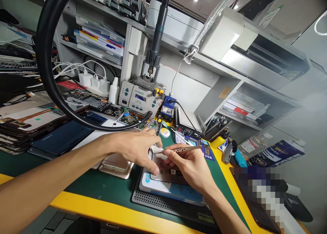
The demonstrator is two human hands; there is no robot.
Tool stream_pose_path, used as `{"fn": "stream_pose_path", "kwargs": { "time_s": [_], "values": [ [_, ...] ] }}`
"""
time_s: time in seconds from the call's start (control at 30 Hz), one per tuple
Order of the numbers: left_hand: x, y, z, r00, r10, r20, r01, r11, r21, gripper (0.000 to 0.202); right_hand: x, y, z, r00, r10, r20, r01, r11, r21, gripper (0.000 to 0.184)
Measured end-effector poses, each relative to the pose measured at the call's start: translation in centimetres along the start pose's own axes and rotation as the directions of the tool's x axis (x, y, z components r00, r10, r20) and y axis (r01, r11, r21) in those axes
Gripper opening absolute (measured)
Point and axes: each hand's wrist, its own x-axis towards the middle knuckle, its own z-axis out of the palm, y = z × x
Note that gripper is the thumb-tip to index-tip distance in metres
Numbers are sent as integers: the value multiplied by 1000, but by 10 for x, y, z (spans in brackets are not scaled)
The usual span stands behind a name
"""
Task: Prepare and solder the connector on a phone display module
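Observation:
A flat grey-brown device panel (pixel 166 175), with small printed labels on it, lies on a blue-and-white box or pad. My left hand (pixel 138 147) reaches across its left end, thumb pressed on the near corner and fingers curled at the far side. In my right hand (pixel 190 162) are slim metal tweezers (pixel 185 148) with a row of holes, pinched between thumb and fingers. Their tip meets a small white piece (pixel 156 149), perhaps tissue, at the panel's upper left edge. Part of the panel is hidden under my right hand.
Under the box sits a black perforated mat (pixel 163 200) on the green worktop (pixel 84 184). Phones (pixel 119 167) and stacked screens (pixel 22 125) lie to the left. A thick black hose (pixel 48 74) loops from the hot-air station (pixel 139 99). Bottles (pixel 252 144) and a can (pixel 278 154) stand right.

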Motion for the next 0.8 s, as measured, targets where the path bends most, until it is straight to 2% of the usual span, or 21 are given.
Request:
{"fn": "stream_pose_path", "kwargs": {
  "time_s": [0.2,0.43,0.8],
  "values": [
    [0,0,-1,1000,-3,16,3,1000,-6,77,0,1,-1,1000,-9,2,9,1000,3,35],
    [-1,-1,-1,1000,-9,-4,9,1000,-12,84,-1,-3,1,998,58,-24,-55,991,122,40],
    [-2,-1,-2,1000,-11,-7,11,1000,-21,80,1,2,0,1000,14,10,-14,998,65,36]
  ]
}}
